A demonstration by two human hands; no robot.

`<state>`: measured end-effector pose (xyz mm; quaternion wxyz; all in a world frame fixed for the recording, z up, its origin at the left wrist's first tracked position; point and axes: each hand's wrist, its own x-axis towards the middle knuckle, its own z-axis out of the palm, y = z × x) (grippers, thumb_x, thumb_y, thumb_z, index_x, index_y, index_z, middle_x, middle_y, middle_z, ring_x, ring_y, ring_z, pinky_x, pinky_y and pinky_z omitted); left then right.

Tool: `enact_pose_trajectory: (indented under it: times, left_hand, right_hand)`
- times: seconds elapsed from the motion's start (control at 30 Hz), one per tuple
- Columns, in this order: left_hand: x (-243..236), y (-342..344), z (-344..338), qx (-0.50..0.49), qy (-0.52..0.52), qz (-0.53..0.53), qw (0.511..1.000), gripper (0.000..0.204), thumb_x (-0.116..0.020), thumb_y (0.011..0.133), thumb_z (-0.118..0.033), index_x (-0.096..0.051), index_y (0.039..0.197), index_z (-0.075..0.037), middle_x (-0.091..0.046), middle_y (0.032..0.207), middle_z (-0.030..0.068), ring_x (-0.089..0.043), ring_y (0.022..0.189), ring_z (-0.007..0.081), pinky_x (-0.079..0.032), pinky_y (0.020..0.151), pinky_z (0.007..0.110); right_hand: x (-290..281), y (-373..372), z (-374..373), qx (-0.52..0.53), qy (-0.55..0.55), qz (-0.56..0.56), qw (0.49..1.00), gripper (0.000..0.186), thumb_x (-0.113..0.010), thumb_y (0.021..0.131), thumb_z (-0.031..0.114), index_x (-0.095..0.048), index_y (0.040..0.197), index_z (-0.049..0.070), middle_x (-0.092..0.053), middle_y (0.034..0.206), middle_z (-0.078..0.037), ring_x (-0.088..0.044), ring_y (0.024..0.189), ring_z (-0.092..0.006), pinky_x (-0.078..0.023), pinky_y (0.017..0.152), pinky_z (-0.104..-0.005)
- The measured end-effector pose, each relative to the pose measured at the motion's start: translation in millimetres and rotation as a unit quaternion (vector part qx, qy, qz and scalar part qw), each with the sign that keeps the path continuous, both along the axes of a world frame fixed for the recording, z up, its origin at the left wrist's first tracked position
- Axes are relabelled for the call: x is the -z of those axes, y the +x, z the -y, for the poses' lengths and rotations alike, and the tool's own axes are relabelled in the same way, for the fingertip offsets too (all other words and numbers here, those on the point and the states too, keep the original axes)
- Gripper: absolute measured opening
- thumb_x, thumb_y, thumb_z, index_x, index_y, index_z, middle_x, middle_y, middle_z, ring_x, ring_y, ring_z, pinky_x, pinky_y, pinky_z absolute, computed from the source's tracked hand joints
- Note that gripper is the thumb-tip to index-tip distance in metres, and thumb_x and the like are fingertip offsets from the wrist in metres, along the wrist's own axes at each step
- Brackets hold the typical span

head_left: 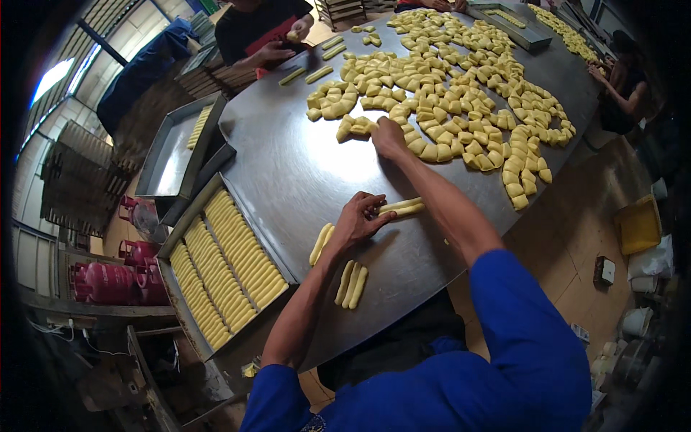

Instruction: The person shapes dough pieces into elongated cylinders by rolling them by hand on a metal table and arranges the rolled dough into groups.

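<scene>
Roughly mid-run, I'd judge. Clock centred on the left hand [360, 218]. That hand is at the ends of two dough strips [407, 207] lying at 3: fingers curved, thumb set apart; can't tell if it grips or just touches. Right hand [389, 137] is out between 12 and 1, at the near edge of the cut dough pieces [446, 101]; fingertips hidden, can't tell whether they're wide or pinched on one.

Done: near tray [260, 232] at 8–9 looks full, three columns of shaped strips. On the steel table [266, 158], three loose strips [352, 284] lie parallel at 6, plus a side pair [317, 245] at 8, beside the left forearm. Co-worker [252, 32] at 11 has a few far strips [319, 74] nearby.

Remaining: plenty. Cut pieces spread mostly from 12 to 2, far outnumbering tabletop strips, none of which are trayed yet. Second tray [167, 169] at 10 shows one row only, so likely has room.
</scene>
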<state>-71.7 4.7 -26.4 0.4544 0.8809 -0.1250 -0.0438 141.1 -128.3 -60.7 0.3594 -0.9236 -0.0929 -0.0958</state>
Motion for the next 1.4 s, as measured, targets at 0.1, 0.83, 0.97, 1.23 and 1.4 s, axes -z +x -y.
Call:
enact_pose_trajectory:
  times: [0.1, 0.83, 0.97, 1.23, 1.4]
  left_hand:
    - [-3, 3, -9, -0.013, -0.004, -0.003, 1.0, 0.044, -0.081, 0.086, -0.033, -0.073, 0.119, -0.004, -0.068, 0.103, 0.0127, -0.064, 0.083, 0.0179, -0.054, 0.076, 0.031]
    - [1, 89, -14, -0.066, -0.067, -0.012, 0.995, 0.057, -0.066, 0.094, -0.016, -0.049, 0.147, -0.001, -0.069, 0.117, 0.0142, -0.069, 0.091, 0.0213, -0.056, 0.08, 0.033]
    - [-14, 71, -23, -0.103, -0.181, -0.137, 0.968, 0.05, -0.067, 0.096, -0.023, -0.058, 0.136, 0.006, -0.069, 0.096, 0.0095, -0.064, 0.077, 0.0145, -0.054, 0.071, 0.028]
    - [-27, 22, -40, -0.127, -0.403, -0.206, 0.882, 0.049, -0.063, 0.102, -0.032, -0.056, 0.139, 0.0, -0.066, 0.119, 0.0067, -0.062, 0.089, 0.0145, -0.052, 0.079, 0.027]
    - [-43, -19, -31, -0.155, -0.432, -0.141, 0.877, 0.041, -0.066, 0.1, -0.029, -0.062, 0.13, 0.0, -0.068, 0.108, 0.0059, -0.063, 0.089, 0.0158, -0.054, 0.081, 0.029]
  right_hand:
    - [17, -58, 17, 0.061, 0.112, -0.039, 0.991, 0.029, -0.062, 0.096, 0.019, -0.062, 0.109, -0.006, -0.071, 0.084, -0.02, -0.073, 0.072, -0.027, -0.058, 0.064, -0.0398]
    - [-85, -178, 156, -0.08, -0.081, 0.093, 0.989, 0.034, -0.07, 0.089, 0.026, -0.067, 0.107, -0.003, -0.069, 0.1, -0.021, -0.064, 0.104, -0.0386, -0.049, 0.093, -0.047]
    - [-67, -107, 76, -0.06, -0.041, -0.088, 0.994, 0.044, -0.067, 0.091, 0.039, -0.068, 0.11, -0.001, -0.068, 0.099, -0.027, -0.066, 0.098, -0.042, -0.051, 0.088, -0.0484]
    - [-70, -124, 17, -0.237, 0.098, -0.051, 0.965, 0.046, -0.073, 0.09, 0.034, -0.068, 0.118, -0.002, -0.071, 0.1, -0.019, -0.07, 0.084, -0.0253, -0.056, 0.077, -0.038]
    - [-103, -195, 17, -0.228, 0.196, -0.048, 0.952, 0.035, -0.072, 0.09, 0.023, -0.066, 0.114, -0.002, -0.068, 0.101, -0.018, -0.066, 0.085, -0.0287, -0.054, 0.078, -0.039]
